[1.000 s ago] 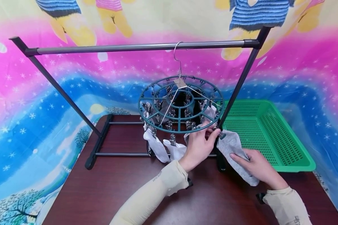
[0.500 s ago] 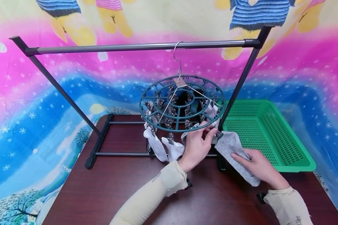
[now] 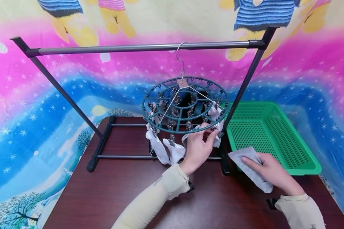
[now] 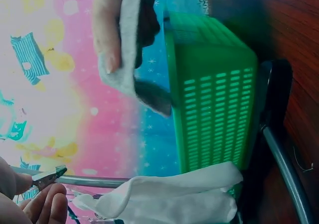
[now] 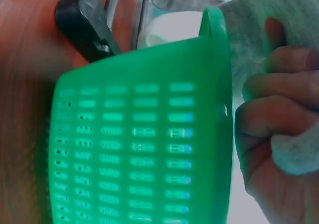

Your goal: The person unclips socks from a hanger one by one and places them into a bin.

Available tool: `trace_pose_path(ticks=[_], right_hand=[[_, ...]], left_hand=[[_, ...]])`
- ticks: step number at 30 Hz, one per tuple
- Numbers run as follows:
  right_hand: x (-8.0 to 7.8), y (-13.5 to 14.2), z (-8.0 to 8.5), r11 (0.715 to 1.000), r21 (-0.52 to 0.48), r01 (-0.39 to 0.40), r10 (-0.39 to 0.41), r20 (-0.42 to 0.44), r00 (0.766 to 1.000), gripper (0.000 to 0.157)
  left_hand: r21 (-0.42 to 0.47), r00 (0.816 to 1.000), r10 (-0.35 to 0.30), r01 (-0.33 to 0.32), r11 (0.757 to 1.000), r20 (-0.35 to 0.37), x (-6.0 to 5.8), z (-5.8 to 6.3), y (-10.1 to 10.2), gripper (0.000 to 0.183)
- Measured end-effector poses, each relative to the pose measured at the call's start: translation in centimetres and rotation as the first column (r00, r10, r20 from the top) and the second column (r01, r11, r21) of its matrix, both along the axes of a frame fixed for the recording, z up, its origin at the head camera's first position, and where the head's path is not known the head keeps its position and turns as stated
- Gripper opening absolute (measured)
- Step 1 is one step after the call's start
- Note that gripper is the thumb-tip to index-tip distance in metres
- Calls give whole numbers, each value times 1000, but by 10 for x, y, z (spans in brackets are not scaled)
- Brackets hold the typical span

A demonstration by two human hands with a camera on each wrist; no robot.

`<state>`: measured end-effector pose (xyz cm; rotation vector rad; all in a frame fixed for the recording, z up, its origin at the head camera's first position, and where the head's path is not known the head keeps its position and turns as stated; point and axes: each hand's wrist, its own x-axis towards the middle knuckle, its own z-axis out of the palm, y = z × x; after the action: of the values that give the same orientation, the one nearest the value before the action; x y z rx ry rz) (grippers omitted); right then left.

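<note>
While my left hand [image 3: 199,147] pinches a clip [image 3: 219,134], my right hand [image 3: 270,171] grips the freed grey sock [image 3: 250,168]; binning it in the basket [image 3: 301,167] comes next, I judge.

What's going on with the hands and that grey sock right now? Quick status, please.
Left hand pinches a clip on the round hanger. Right hand grips grey sock, off the clip, at green basket rim. Nothing blocking.

- Left sleeve [image 3: 160,190]: small dark print near the cuff, too small to read.
- Right sleeve [image 3: 301,213]: similar print, also unreadable.
- No other text shows.
</note>
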<state>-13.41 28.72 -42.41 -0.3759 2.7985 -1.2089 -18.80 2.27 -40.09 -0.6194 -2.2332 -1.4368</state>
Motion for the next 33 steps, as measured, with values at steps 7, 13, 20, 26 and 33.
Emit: trace_pose_path(ticks=[7,13,20,26,33], right_hand=[[-4,12,12,1000,-13,-1,2,21,1000,25],[-19,19,29,1000,20,12,-12,27,1000,30],[-50,27,58,997,-39,61,-59,44,997,39],[-90,32,71,984,-118,133,-125,67,990,46],[-137,33,60,973,-165,162,-137,157,978,57]], left_hand=[[-29,1000,-10,10,1000,-5,2,-2,-1,19],[-29,1000,-4,4,1000,-3,2,-4,-2,23],[-32,1000,1,0,999,12,1,-3,-3,23],[-27,1000,-11,11,1000,14,1,-3,-4,21],[-13,1000,-12,12,1000,9,2,-5,-6,21]])
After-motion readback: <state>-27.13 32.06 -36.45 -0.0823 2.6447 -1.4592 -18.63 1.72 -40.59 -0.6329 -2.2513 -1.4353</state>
